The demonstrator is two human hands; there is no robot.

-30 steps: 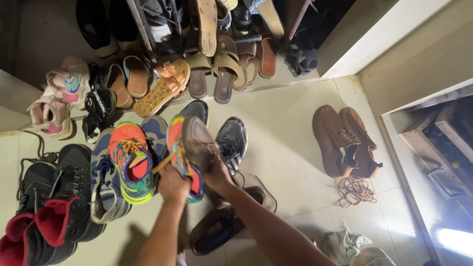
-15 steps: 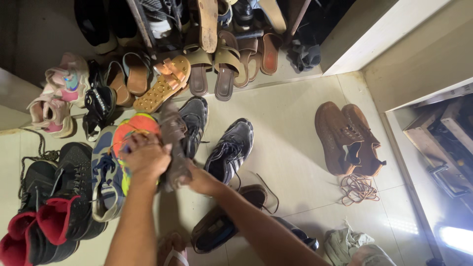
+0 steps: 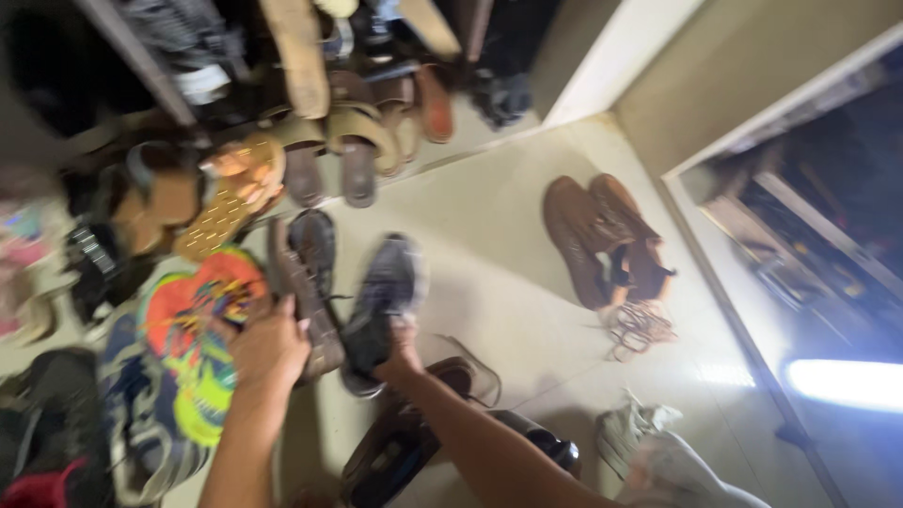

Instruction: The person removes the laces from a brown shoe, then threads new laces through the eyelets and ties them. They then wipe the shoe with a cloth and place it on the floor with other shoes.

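Nearest the camera, a dark slip-on sandal point(image 3: 404, 442) lies on the pale tiled floor point(image 3: 508, 282) beneath the right forearm, with a crumpled greyish cloth point(image 3: 649, 442) off to its right. Just above, the right hand point(image 3: 403, 346) is closed around the heel end of a grey mesh trainer point(image 3: 381, 296), toe pointing away. Beside it the left hand point(image 3: 268, 343) curls over the edge of a brownish flat shoe point(image 3: 301, 292) held on its side, fingers wrapped, thumb hidden. Touching that hand on the left sits a bright orange, green and blue running shoe point(image 3: 193, 329), and beyond it a black trainer point(image 3: 56, 414) with a red lining at the frame's edge. Well apart to the right, a pair of brown lace-up boots point(image 3: 602, 240) rests with loose laces spilled below. Farther off, tan and orange strap sandals point(image 3: 282, 169) crowd the foot of a dark shoe rack point(image 3: 141, 66); the blur hides any labels
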